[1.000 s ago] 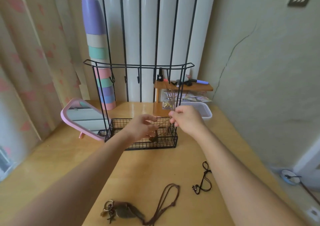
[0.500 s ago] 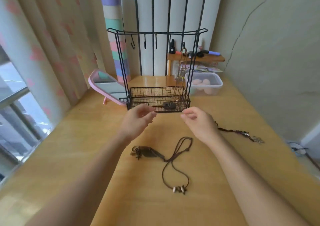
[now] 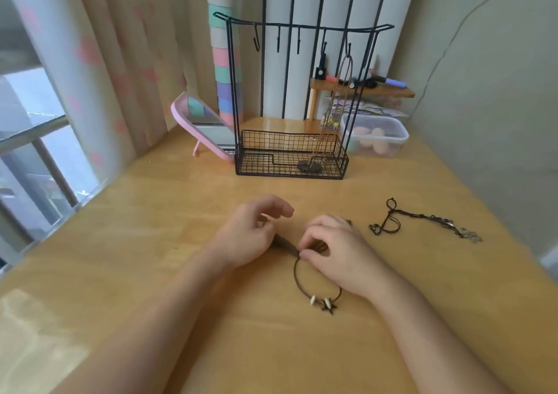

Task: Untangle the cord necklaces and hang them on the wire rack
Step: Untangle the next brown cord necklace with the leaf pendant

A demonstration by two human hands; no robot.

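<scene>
1. Head view, work surface: a light wooden table (image 3: 151, 242) carries all the items listed below.
2. Head view, left hand (image 3: 250, 233): it is near the table centre, palm down. Its fingers (image 3: 279, 208) are curled and held apart from the thumb. The hand covers one end of a dark elongated pendant (image 3: 285, 245). Whether it grips that pendant cannot be told.
3. Head view, right hand (image 3: 338, 251): it is just beside the left hand. Thumb and curled fingers (image 3: 315, 233) are pinched together on the brown cord necklace with pale shell beads (image 3: 297, 277), where the cord meets the dark elongated pendant.
4. Head view, brown cord necklace: it lies flat on the table, partly under the two hands. Its loop runs toward the person, with the beads at the near end.
5. Head view, black cord necklace with metal charms (image 3: 389, 221): it lies on the table to the right of the right hand, apart from it and untouched.
6. Head view, black wire rack with mesh basket base and hooked top bar (image 3: 271, 167): it stands upright at the far side of the table, well apart from both hands.
7. Head view, tan cord necklace (image 3: 333, 109): it hangs from the rightmost hook of the rack. Its dark round pendant (image 3: 309, 165) rests in the basket.
8. Head view, surroundings: a pink-framed mirror (image 3: 202, 124) leans just left of the rack. A clear plastic lidded container (image 3: 377, 133) stands just right of the rack.
</scene>
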